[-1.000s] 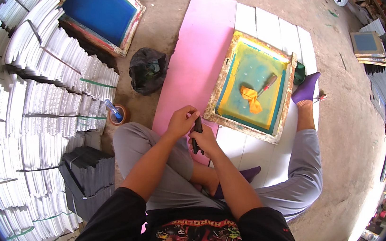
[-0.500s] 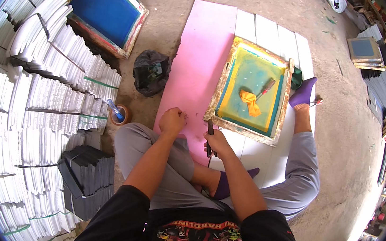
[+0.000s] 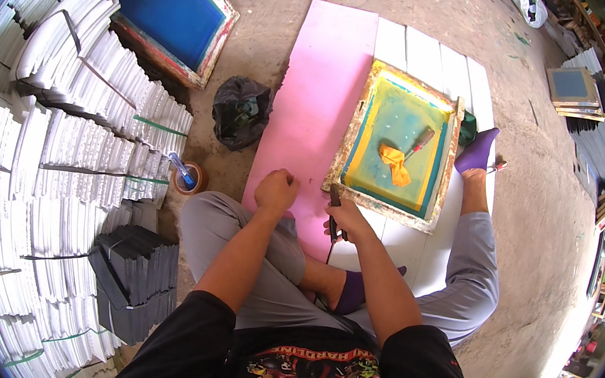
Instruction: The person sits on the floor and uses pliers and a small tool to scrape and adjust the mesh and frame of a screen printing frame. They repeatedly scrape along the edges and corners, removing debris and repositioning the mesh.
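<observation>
My right hand (image 3: 349, 220) is closed around dark pliers (image 3: 334, 206), held near the lower left corner of a wooden screen-printing frame (image 3: 343, 145). To its left my left hand (image 3: 277, 190) hovers over or rests on a pink board (image 3: 315, 78); its fingers are curled together, and what they hold, if anything, is hidden. The frame lies tilted on the pink board and white planks (image 3: 403, 256). On its yellow-green mesh (image 3: 393, 110) rest a crumpled orange-yellow cloth (image 3: 395, 165) and a tool with a reddish-brown handle (image 3: 422, 138).
Tall stacks of white sheets (image 3: 83, 149) and a dark bundle (image 3: 132, 274) line the left. A black plastic bag (image 3: 240, 113), a tape roll (image 3: 190, 178) and a blue-meshed frame (image 3: 173, 10) sit beyond. My purple-socked foot (image 3: 475, 150) is beside the frame's right side.
The pliers' handles look closer together. My left hand has shifted slightly right, and the whole view has moved a little. The cloth and the tool stay on the mesh.
</observation>
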Motion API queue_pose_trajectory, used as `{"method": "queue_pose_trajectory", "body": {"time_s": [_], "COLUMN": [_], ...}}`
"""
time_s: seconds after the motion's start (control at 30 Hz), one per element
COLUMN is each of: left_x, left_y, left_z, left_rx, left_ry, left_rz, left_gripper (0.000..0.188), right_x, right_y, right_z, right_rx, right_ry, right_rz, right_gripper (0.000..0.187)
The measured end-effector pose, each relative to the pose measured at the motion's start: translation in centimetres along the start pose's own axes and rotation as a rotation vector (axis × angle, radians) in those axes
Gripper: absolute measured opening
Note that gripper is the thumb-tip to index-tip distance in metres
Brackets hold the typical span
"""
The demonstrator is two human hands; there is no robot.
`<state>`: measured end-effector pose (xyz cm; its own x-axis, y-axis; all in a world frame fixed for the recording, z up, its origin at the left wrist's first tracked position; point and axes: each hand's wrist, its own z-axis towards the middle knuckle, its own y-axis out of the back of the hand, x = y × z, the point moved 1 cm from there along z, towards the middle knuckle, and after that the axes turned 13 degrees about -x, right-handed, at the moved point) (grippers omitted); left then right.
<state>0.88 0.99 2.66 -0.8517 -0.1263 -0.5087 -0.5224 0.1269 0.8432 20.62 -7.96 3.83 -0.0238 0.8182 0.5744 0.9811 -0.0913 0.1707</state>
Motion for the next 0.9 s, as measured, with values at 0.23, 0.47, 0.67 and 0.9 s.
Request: {"method": "queue_pose_trajectory", "body": {"time_s": [0.23, 0.47, 0.67, 0.9], "left_x": [-0.1, -0.4, -0.7, -1.7], "left_y": [-0.1, -0.6, -0.7, -0.6], "left_z": [-0.4, -0.3, -0.4, -0.5], "left_rx": [-0.019, -0.021, 0.012, 0.054], "left_ry": [-0.054, -0.078, -0.088, -0.092], "left_rz": [-0.045, -0.054, -0.092, -0.103], "left_gripper": [0.032, 0.035, 0.036, 0.037], "right_x": [2.0, 1.9, -0.1, -3.2], "right_y": [1.1, 0.2, -1.3, -2.6], "right_z": [-0.5, -0.2, -1.0, 2.0], "right_rx": [0.012, -0.138, -0.31, -0.508], "right_ry": [-0.076, 0.067, 0.166, 0.306], "right_rz": [-0.165, -0.358, -0.163, -0.356], "right_gripper": [0.035, 0.028, 0.028, 0.035]}}
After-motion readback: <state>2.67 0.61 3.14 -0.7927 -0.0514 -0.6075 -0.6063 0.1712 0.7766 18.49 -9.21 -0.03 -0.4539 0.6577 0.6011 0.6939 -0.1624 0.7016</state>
